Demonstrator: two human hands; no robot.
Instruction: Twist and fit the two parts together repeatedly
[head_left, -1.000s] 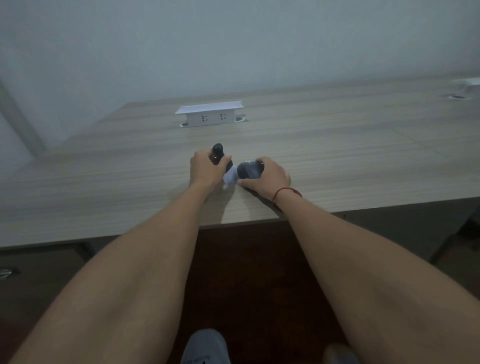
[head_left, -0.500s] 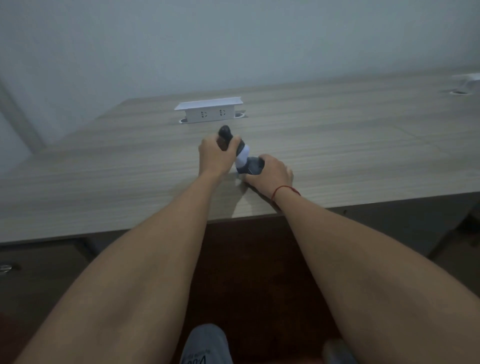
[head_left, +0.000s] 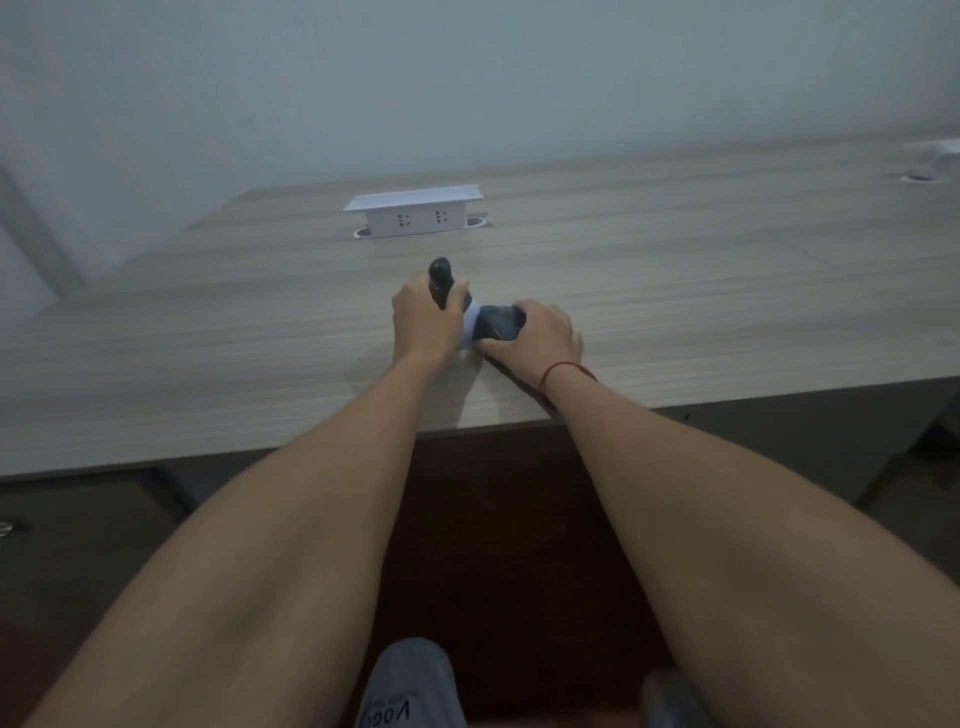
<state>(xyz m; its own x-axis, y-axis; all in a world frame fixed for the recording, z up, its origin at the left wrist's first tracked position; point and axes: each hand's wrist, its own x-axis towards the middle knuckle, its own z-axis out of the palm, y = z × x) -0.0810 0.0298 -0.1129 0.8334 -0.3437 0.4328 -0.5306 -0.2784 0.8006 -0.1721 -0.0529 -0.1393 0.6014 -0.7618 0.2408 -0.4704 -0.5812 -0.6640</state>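
head view: my left hand (head_left: 427, 325) grips the dark handle (head_left: 441, 280) upright, my right hand (head_left: 540, 332) clamps the dark body (head_left: 497, 323) against the table (head_left: 727, 291), apparently to brace it.

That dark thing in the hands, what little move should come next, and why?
Probably a small pull apart. The left hand grips the dark handle, the right hand grips the dark body, and a white part shows between them, low over the table. That is only a guess.
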